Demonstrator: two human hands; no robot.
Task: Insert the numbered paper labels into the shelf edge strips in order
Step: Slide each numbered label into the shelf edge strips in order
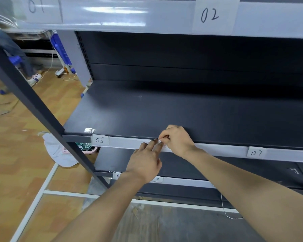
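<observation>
Pinching a small white label (160, 140) at centre frame, the right hand (177, 138) holds it against the middle shelf's strip (126, 143), between 05 (99, 140) and 07 (256, 152). The left hand (145, 161) sits just below-left, its fingers (154, 143) straight, their tips touching the strip.

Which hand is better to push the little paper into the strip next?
Probably the right hand: its fingers pinch the paper label at the edge strip, between label 05 and label 07. The left hand only rests straight fingers on the strip.
</observation>
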